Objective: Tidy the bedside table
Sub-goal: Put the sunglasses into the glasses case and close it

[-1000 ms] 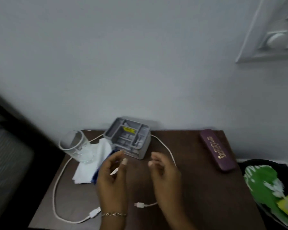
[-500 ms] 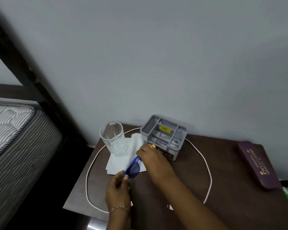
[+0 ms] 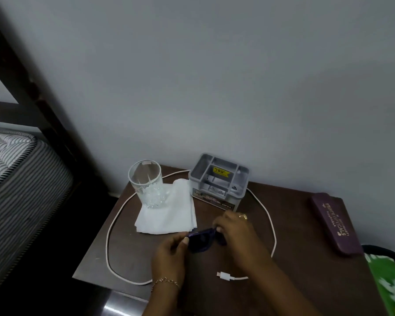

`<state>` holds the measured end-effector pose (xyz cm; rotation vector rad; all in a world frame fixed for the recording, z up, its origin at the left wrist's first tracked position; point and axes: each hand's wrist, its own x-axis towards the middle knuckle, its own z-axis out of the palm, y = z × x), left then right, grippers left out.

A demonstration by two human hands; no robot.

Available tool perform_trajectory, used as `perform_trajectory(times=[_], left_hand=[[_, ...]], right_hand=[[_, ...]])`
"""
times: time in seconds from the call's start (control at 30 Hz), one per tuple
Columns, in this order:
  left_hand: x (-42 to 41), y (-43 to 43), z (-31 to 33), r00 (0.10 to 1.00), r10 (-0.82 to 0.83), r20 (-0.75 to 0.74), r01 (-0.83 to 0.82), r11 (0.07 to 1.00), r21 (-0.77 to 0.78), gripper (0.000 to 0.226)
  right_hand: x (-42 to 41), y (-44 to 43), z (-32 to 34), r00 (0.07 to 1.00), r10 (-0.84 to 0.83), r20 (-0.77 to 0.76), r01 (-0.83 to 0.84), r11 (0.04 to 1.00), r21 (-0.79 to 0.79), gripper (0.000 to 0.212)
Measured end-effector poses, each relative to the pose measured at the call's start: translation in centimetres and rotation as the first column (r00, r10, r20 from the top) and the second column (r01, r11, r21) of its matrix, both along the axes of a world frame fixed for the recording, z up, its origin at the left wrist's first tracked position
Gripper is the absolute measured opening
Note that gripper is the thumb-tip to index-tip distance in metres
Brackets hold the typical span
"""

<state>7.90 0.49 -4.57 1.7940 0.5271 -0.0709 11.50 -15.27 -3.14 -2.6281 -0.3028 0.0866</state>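
Blue sunglasses [image 3: 202, 241] are held above the dark brown bedside table [image 3: 306, 281], between both hands. My left hand [image 3: 169, 254] grips their left end; my right hand [image 3: 237, 233] grips the right end and hides part of the frame. Behind them a folded white cloth [image 3: 169, 215] lies under a clear glass tumbler [image 3: 147, 183]. A grey compartment organiser [image 3: 219, 181] stands at the back by the wall. A white charging cable [image 3: 114, 224] loops around the table, its plug [image 3: 225, 275] near my right forearm.
A maroon glasses case [image 3: 335, 222] lies at the table's right edge. A green patterned item in a dark container [image 3: 388, 279] sits to the right, below the table. A striped mattress [image 3: 16, 179] and dark bed frame [image 3: 32, 87] stand at the left.
Both hands have drawn the sunglasses off the cloth toward me and the table's middle. The view has shifted left since a second ago, bringing the bed into sight.
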Motion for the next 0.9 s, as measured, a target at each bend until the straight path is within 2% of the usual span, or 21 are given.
perform_trajectory(times=[0.1, 0.17, 0.37, 0.53, 0.63, 0.7, 0.77, 0.83, 0.9], left_hand=[[-0.3, 0.0, 1.0, 0.997, 0.023, 0.068, -0.027, 0.997, 0.066, 0.013], [-0.5, 0.3, 1.7, 0.993, 0.043, 0.111, -0.055, 0.992, 0.109, 0.013], [-0.3, 2.3, 0.9, 0.987, 0.144, 0.071, -0.155, 0.969, 0.195, 0.012], [-0.2, 2.5, -0.1, 0.991, 0.136, 0.008, -0.134, 0.957, 0.258, 0.011], [-0.1, 2.2, 0.1, 0.99, 0.132, 0.04, -0.138, 0.954, 0.267, 0.01], [0.1, 1.5, 1.1, 0.986, 0.117, 0.115, -0.144, 0.952, 0.269, 0.01], [0.6, -0.2, 2.3, 0.971, -0.005, 0.24, -0.067, 0.954, 0.291, 0.011], [1.5, -3.2, 3.4, 0.923, -0.194, 0.331, 0.093, 0.95, 0.298, 0.012], [2.9, -7.5, 4.2, 0.852, -0.395, 0.344, 0.283, 0.9, 0.332, 0.012]], right_hand=[[-1.4, -0.1, 0.4, 0.986, -0.092, -0.142, 0.126, 0.961, 0.247, 0.017], [-2.2, 0.5, 0.7, 0.981, -0.114, -0.157, 0.16, 0.932, 0.324, 0.018], [-3.0, 3.8, -0.2, 0.979, -0.13, -0.156, 0.18, 0.909, 0.377, 0.02], [-3.1, 4.2, -0.9, 0.976, -0.138, -0.166, 0.189, 0.916, 0.353, 0.02], [-3.5, 3.7, -0.5, 0.978, -0.173, -0.115, 0.206, 0.88, 0.428, 0.018], [-3.8, 2.6, -0.1, 0.95, -0.303, -0.074, 0.295, 0.796, 0.529, 0.017], [-3.9, 0.4, 0.2, 0.886, -0.459, -0.07, 0.399, 0.674, 0.622, 0.016], [-4.3, -2.5, 0.3, 0.798, -0.584, -0.148, 0.498, 0.501, 0.708, 0.02], [-5.3, -5.7, 0.4, 0.674, -0.698, -0.243, 0.581, 0.298, 0.757, 0.018]])
